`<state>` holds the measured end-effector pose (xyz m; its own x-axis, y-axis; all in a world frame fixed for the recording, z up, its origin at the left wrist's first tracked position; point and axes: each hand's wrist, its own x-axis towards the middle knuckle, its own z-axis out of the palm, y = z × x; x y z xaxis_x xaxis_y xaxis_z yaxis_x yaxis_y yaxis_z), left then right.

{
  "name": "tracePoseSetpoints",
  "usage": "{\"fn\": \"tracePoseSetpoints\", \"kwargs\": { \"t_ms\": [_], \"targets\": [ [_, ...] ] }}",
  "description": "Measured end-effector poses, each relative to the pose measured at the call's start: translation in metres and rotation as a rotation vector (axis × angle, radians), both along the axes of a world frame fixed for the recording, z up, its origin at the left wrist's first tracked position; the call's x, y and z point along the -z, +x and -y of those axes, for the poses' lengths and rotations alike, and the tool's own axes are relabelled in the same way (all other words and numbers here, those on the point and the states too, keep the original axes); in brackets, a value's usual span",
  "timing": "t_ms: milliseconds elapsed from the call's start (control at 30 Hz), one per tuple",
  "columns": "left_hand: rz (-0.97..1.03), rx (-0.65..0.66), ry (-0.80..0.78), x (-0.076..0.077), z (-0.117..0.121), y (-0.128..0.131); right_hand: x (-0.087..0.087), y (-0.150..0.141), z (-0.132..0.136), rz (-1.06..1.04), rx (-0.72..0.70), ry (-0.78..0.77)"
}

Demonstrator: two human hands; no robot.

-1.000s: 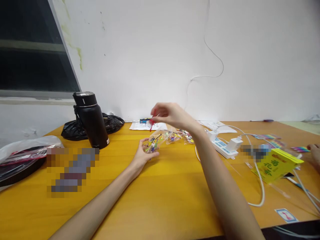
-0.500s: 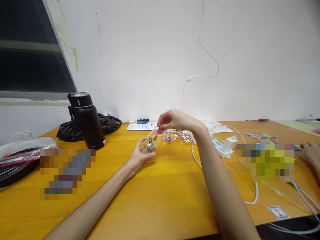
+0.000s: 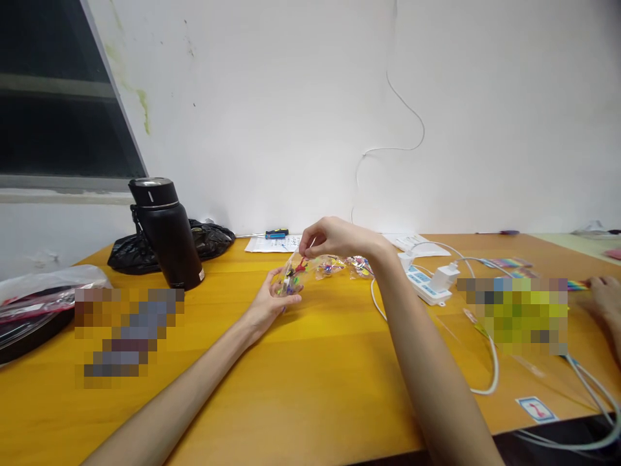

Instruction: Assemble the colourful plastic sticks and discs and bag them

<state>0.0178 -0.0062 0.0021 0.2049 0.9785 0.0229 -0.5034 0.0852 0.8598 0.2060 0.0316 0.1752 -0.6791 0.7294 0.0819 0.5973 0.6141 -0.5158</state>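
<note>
My left hand (image 3: 275, 299) is closed around a clear plastic bag (image 3: 294, 272) that has small colourful pieces in its lower part. Above the bag's upper end, my right hand (image 3: 324, 237) bends down with thumb and finger pinched on a small red plastic piece (image 3: 301, 266). That piece reaches down into the bag, and its exact shape is too small to make out. Behind my right wrist lie more clear bags of colourful pieces (image 3: 332, 266) on the wooden table (image 3: 291, 375).
To the left stand a black bottle (image 3: 171, 236) and a black plastic bag (image 3: 133, 254). A screwdriver (image 3: 276, 233) lies on papers at the back. On the right are a power strip (image 3: 427, 288), white cables (image 3: 495, 369) and another person's hand (image 3: 606, 298). Two patches are blurred.
My right hand has come slightly down and left, and the red piece sits lower in the bag. My left hand keeps its hold.
</note>
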Motion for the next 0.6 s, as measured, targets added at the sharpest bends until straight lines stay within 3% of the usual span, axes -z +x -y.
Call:
{"fn": "tracePoseSetpoints", "kwargs": {
  "t_ms": [200, 600],
  "targets": [
    [0.017, -0.015, -0.009, -0.0043, 0.0016, 0.0004, -0.0031, 0.0023, 0.0025, -0.059, -0.005, -0.004],
    [0.001, 0.016, 0.016, -0.0028, 0.0023, -0.0005, -0.0013, -0.0032, 0.0057, 0.063, -0.073, -0.105]
  ]
}}
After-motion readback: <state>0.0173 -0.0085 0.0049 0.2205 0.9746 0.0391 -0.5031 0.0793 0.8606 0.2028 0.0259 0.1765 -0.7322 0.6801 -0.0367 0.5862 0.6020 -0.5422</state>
